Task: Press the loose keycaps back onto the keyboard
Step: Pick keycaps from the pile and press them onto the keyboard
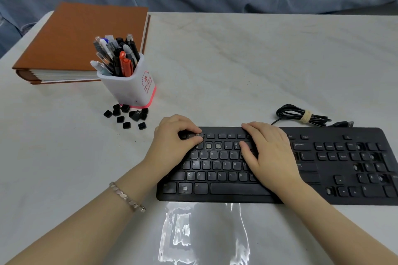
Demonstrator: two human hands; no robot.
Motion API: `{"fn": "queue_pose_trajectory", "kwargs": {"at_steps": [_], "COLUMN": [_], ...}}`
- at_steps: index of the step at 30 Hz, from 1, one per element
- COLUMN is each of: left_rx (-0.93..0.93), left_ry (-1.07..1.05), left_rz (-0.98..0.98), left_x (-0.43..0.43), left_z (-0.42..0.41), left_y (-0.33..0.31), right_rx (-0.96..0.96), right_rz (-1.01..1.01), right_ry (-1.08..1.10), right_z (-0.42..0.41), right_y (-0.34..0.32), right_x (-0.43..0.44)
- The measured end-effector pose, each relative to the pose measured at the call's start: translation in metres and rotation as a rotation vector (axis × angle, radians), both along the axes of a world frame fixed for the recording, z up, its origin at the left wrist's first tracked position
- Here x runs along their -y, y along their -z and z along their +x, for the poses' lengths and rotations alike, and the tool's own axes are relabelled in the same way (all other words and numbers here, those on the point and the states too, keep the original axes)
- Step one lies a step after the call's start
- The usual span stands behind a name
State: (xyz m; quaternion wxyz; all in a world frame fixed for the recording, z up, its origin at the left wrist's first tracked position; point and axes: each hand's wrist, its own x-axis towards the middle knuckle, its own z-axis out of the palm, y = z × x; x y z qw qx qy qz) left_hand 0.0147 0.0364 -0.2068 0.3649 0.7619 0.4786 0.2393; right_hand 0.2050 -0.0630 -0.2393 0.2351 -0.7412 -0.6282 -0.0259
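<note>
Keycaps [137, 115], small black squares, flat keyboard [323, 131]

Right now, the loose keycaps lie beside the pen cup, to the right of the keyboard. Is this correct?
Not quite. The head view shows the loose keycaps beside the pen cup, but to the left of the keyboard, not the right.

Your right hand [271, 153] hides the middle keys of the keyboard [310, 178], whose right end runs off the picture. Your left hand [172, 142] covers its left corner, and the keycap [200, 135] it pinches barely shows. Legends on the loose keycaps [136, 115] and the red print on the cup [129, 90] are too small to read.
</note>
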Motion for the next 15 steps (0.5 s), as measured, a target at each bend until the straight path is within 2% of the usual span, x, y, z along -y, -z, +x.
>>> {"fn": "queue_pose_trajectory", "kwargs": {"at_steps": [15], "left_rx": [0.06], "left_ry": [-0.087], "left_rz": [-0.004], "left_x": [0.0001], "left_z": [0.007], "left_y": [0.0087], "right_rx": [0.011], "right_rz": [0.005], "right_ry": [0.001], "right_z": [-0.0004], "right_y": [0.0014], "right_x": [-0.0004]}}
